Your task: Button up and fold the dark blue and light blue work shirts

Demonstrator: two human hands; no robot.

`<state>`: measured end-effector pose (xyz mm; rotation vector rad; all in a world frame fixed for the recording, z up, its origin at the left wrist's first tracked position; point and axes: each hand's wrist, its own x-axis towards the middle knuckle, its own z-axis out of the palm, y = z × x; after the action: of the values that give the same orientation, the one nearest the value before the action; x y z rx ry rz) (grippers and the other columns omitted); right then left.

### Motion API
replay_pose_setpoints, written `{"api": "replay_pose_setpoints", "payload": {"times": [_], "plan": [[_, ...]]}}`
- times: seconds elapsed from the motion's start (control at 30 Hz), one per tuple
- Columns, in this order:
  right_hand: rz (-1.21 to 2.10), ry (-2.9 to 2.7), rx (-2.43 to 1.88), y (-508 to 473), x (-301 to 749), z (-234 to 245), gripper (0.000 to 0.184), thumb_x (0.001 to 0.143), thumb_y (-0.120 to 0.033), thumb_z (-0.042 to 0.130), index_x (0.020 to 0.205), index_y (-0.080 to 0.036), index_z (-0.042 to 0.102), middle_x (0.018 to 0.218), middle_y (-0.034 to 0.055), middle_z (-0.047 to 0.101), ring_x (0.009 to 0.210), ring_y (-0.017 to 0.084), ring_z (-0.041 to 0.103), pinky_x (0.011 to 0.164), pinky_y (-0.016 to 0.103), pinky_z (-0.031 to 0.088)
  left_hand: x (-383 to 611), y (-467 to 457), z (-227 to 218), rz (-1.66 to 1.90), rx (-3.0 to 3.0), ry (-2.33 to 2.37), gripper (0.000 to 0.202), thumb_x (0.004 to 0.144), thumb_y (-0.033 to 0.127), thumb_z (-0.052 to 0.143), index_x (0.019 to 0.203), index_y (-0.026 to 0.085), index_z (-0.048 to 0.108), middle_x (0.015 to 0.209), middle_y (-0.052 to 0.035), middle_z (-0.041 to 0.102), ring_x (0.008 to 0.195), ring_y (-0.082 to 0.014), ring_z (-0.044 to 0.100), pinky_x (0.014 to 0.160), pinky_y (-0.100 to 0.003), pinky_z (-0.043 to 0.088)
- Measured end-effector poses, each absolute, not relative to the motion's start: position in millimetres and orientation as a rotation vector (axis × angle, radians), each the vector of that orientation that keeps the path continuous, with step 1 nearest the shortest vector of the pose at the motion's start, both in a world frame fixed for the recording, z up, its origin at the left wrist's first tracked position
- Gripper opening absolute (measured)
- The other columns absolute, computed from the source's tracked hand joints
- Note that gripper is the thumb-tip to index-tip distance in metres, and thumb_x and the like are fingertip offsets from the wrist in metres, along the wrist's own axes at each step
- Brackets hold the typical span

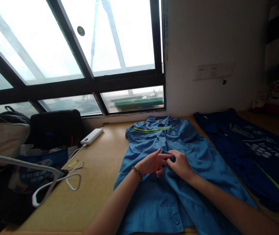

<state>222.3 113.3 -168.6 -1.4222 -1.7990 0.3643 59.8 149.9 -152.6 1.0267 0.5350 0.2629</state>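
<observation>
While the blue work shirt (190, 169) lies flat on the wooden table (100, 169), left hand (151, 163) and right hand (181, 164) meet at its front placket, fingertips pinching the fabric mid-chest.

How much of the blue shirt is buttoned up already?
The shirt lies flat on the table, and above the hands its front looks closed up to the collar. The left hand and right hand pinch the front at mid-chest. Below them the front gapes and a button near the hem looks undone, so the lower part is left.
</observation>
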Motion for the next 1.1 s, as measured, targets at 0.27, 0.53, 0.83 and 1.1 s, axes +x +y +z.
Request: {"api": "replay_pose_setpoints", "payload": {"times": [0.27, 0.53, 0.83, 1.1], "plan": [[0.500, -1.721, -1.406, 114, 224, -166, 0.022, 0.069, -0.016, 0.046, 0.074, -0.017, 0.067, 0.073, 0.0035, 0.062, 0.068, 0.014, 0.056, 0.065, 0.024, 0.042, 74, 154, -170, 0.626, 1.267, 0.989, 0.054, 0.072, 0.061, 0.043, 0.067, 0.009, 0.058, 0.062, -0.0075, 0.062, 0.036, -0.0041, 0.035, 0.039, -0.021, 0.038], [0.909, -1.729, -1.411, 112, 213, -176, 0.016, 0.061, -0.019, 0.050, 0.069, -0.014, 0.063, 0.061, 0.0005, 0.060, 0.058, 0.013, 0.052, 0.054, 0.021, 0.036, 78, 159, -181, 0.821, 1.112, 1.093, 0.026, 0.070, 0.029, 0.052, 0.051, 0.017, 0.040, 0.036, 0.0078, 0.034, 0.029, -0.0048, 0.030, 0.032, -0.019, 0.031], [0.977, -1.826, -1.355, 96, 204, -169, 0.005, 0.057, -0.016, 0.046, 0.053, -0.015, 0.050, 0.048, -0.0052, 0.041, 0.048, 0.007, 0.036, 0.046, 0.020, 0.026, 78, 163, -189, 0.933, 0.988, 1.038, 0.023, 0.068, 0.026, 0.053, 0.054, 0.018, 0.037, 0.039, 0.0085, 0.033, 0.028, -0.0049, 0.033, 0.030, -0.018, 0.026], [0.906, -1.869, -1.379, 85, 201, -162, 0.005, 0.057, -0.017, 0.048, 0.053, -0.016, 0.047, 0.048, -0.0052, 0.042, 0.048, 0.007, 0.036, 0.046, 0.020, 0.025, 77, 165, -191, 0.943, 0.968, 1.067, 0.021, 0.068, 0.023, 0.052, 0.053, 0.018, 0.039, 0.038, 0.0075, 0.035, 0.029, -0.0056, 0.034, 0.031, -0.018, 0.026]]}}
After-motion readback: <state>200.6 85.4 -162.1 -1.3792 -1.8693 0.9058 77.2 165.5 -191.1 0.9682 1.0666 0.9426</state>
